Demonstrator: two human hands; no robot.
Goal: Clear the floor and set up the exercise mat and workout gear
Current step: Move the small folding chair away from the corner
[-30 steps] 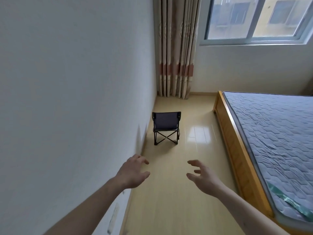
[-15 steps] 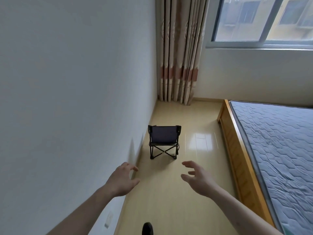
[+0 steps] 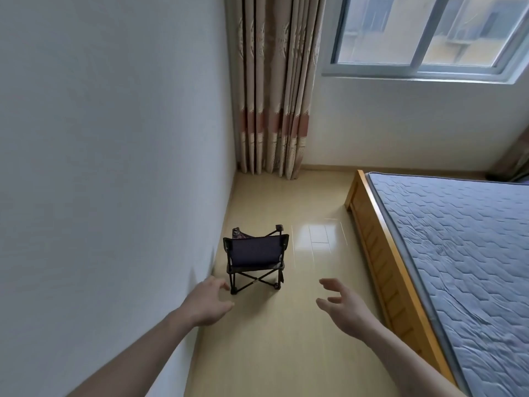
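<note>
1. Small black folding camp chair with dark fabric back and crossed metal legs point(image 3: 255, 262) stands upright on the pale yellow glossy floor point(image 3: 274, 345), just beside the white wall point(image 3: 114, 167) on the left, its back toward the camera.
2. Left hand point(image 3: 206, 302) reaches forward, grip released, fingers loosely curled, holding nothing; its fingertips sit near the chair's lower left leg, contact not evident.
3. Right hand point(image 3: 345, 309) reaches forward to the right of the chair, apart from it, grip released, fingers spread and empty.
4. Wooden bed frame with grey quilted mattress point(image 3: 458, 253) runs along the right side.
5. Beige pleated curtain with a reddish band point(image 3: 272, 90) hangs in the far corner, beside the sliding window point(image 3: 423, 35).
6. No exercise mat or workout gear in view.
</note>
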